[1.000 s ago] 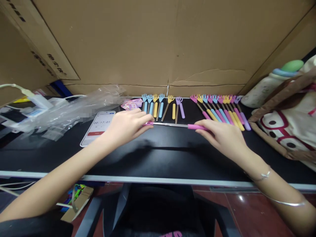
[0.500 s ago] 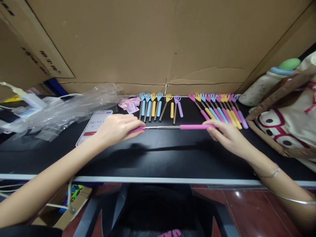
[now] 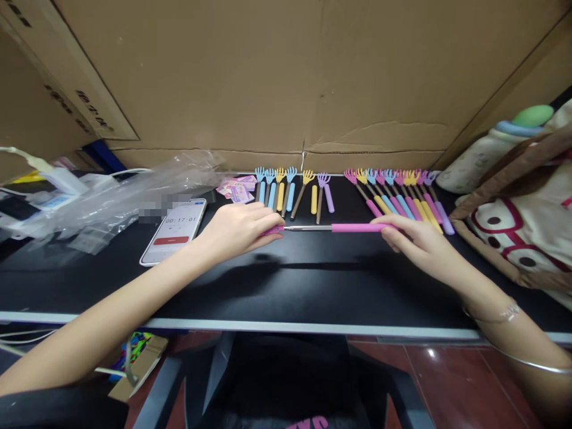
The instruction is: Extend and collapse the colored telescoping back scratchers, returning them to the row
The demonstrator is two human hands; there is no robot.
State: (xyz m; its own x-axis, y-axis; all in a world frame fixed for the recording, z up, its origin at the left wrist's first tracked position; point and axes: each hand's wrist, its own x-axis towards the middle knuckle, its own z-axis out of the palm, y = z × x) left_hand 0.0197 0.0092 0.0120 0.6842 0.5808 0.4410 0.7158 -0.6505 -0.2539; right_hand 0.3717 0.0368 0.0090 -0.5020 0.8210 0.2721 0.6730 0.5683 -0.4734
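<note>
A pink telescopic back scratcher [image 3: 356, 228] is held level above the black table, its metal rod bare in the middle. My left hand [image 3: 241, 229] is closed round its pink head end, which the fingers mostly hide. At the other end, my right hand [image 3: 413, 241] pinches the tip of the pink handle. Behind my hands lie blue, yellow and purple scratcher heads on dark rods, such as a purple scratcher head [image 3: 323, 179], with loose handle sleeves like a yellow sleeve [image 3: 314, 199] beside them. Farther right, a row of assembled back scratchers [image 3: 402, 196] lies slanted side by side.
A phone [image 3: 174, 229] showing a timer lies by my left forearm, near crumpled clear plastic [image 3: 134, 190] and small printed cards [image 3: 239, 189]. A bottle [image 3: 487, 152] and a cartoon-faced bag [image 3: 504, 232] stand at right. Cardboard [image 3: 277, 77] walls the back.
My left hand has moved right, toward my right hand, and the scratcher's bare rod between them is shorter. The view has shifted slightly.
</note>
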